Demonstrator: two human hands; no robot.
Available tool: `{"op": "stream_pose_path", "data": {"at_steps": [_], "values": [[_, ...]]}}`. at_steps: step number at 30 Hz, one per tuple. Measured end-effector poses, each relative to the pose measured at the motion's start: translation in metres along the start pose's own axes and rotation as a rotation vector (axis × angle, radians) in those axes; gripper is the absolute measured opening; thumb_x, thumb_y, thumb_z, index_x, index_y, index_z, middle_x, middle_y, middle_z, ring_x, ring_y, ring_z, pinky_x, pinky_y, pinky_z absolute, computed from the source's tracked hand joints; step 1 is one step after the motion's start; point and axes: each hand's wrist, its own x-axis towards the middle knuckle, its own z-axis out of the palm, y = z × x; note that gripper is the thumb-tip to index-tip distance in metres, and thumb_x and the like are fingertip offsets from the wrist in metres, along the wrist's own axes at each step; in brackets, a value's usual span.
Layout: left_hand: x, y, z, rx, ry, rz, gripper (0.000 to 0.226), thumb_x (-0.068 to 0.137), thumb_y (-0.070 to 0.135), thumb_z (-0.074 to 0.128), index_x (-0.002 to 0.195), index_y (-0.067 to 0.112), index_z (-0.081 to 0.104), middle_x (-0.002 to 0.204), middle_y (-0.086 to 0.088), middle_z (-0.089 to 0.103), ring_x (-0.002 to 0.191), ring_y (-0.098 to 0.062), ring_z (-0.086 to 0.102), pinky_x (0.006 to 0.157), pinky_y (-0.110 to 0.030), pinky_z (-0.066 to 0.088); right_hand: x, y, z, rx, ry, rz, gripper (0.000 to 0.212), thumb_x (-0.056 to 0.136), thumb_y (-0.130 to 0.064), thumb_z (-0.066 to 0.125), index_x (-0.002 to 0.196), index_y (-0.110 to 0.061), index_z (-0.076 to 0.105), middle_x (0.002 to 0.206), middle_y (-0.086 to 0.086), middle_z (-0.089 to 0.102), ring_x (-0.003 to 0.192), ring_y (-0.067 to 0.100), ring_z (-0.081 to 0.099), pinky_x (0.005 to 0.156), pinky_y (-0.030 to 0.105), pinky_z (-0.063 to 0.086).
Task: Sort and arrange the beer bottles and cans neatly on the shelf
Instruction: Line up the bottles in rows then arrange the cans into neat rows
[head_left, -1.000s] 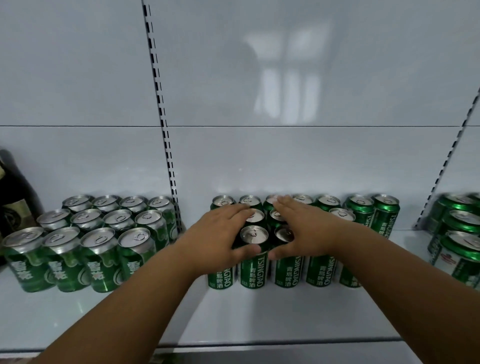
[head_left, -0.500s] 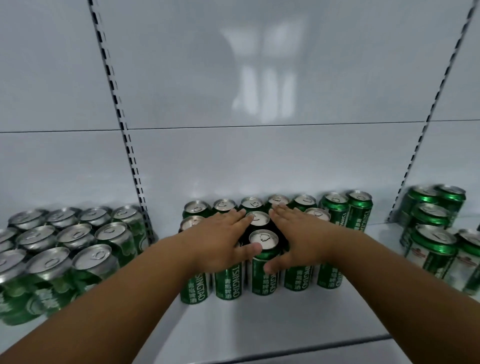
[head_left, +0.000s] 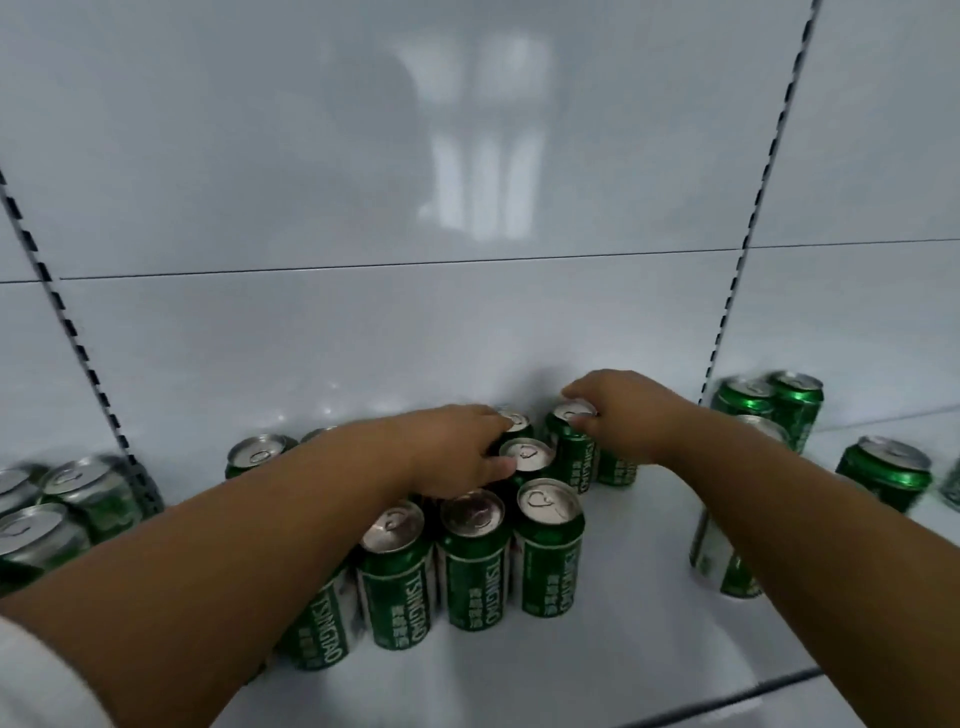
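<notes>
Tall green Tsingtao cans stand in a block on the white shelf (head_left: 649, 623). My left hand (head_left: 447, 447) lies over the middle of the block, its fingers on the top of one can (head_left: 527, 454) in the second row. My right hand (head_left: 618, 415) reaches to the back row and grips the rim of a back can (head_left: 571, 441). Three front cans (head_left: 472, 561) stand in a row with their labels facing me. A lone tall can (head_left: 719, 561) stands to the right, partly hidden by my right forearm.
Shorter green cans (head_left: 62, 509) crowd the shelf bay at the left. More green cans (head_left: 769, 400) stand at the back right, and one can (head_left: 888, 473) stands further right. Slotted uprights (head_left: 748, 234) divide the white back panel. The shelf's front edge (head_left: 727, 696) runs at lower right.
The view has swung right and closer. My right hand left the front cans and reached to the back row, closing on a can's rim. My left hand slid deeper over the block.
</notes>
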Motion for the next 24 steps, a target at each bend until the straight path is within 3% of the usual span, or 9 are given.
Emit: {"op": "stream_pose_path", "data": {"at_steps": [3, 5, 7, 12, 17, 24], "values": [[0.026, 0.009, 0.002, -0.004, 0.011, -0.006, 0.054, 0.098, 0.051, 0.046, 0.143, 0.022, 0.043, 0.148, 0.001, 0.043, 0.134, -0.022, 0.043, 0.110, -0.042, 0.036, 0.018, 0.013, 0.004, -0.072, -0.019, 0.003, 0.039, 0.096, -0.031, 0.058, 0.129, -0.010, 0.057, 0.133, 0.011, 0.056, 0.120, 0.027, 0.053, 0.097, 0.033, 0.042], [0.035, 0.012, 0.005, -0.002, 0.009, -0.014, 0.051, 0.098, 0.051, 0.046, 0.138, 0.020, 0.047, 0.142, -0.001, 0.047, 0.131, -0.024, 0.046, 0.108, -0.043, 0.038, 0.026, 0.018, 0.009, -0.144, -0.053, -0.027, 0.033, 0.092, -0.030, 0.064, 0.117, -0.009, 0.060, 0.121, 0.012, 0.060, 0.109, 0.028, 0.057, 0.083, 0.029, 0.041], [0.039, 0.013, 0.007, 0.031, 0.004, -0.020, 0.054, 0.097, 0.052, 0.047, 0.142, 0.021, 0.045, 0.145, -0.002, 0.046, 0.132, -0.023, 0.044, 0.109, -0.042, 0.036, 0.031, 0.022, 0.011, -0.171, -0.047, -0.073, 0.034, 0.087, -0.032, 0.070, 0.112, -0.012, 0.058, 0.116, 0.011, 0.060, 0.105, 0.028, 0.056, 0.077, 0.030, 0.039], [0.045, 0.019, -0.003, 0.061, -0.020, -0.056, 0.052, 0.092, 0.053, 0.054, 0.137, 0.026, 0.048, 0.135, 0.000, 0.049, 0.118, -0.021, 0.051, 0.101, -0.039, 0.043, 0.041, 0.021, 0.013, -0.208, -0.052, -0.148, 0.033, 0.084, -0.038, 0.072, 0.102, -0.015, 0.057, 0.109, 0.011, 0.061, 0.098, 0.027, 0.054, 0.079, 0.034, 0.045], [0.061, 0.031, -0.009, -0.018, 0.060, -0.114, 0.051, 0.094, 0.042, 0.057, 0.141, 0.022, 0.049, 0.126, -0.003, 0.056, 0.114, -0.022, 0.055, 0.097, -0.036, 0.045, 0.045, 0.020, 0.008, -0.094, -0.103, -0.142, 0.024, 0.085, -0.028, 0.072, 0.081, -0.015, 0.052, 0.089, 0.007, 0.058, 0.083, 0.024, 0.056, 0.069, 0.030, 0.044], [0.072, 0.032, 0.000, 0.004, 0.096, -0.142, 0.049, 0.092, 0.037, 0.059, 0.139, 0.023, 0.052, 0.129, -0.006, 0.057, 0.119, -0.025, 0.053, 0.101, -0.039, 0.043, 0.050, 0.018, 0.010, 0.032, -0.107, -0.143, 0.018, 0.087, -0.024, 0.069, 0.087, -0.012, 0.055, 0.093, 0.010, 0.061, 0.092, 0.028, 0.060, 0.076, 0.033, 0.047]]}}
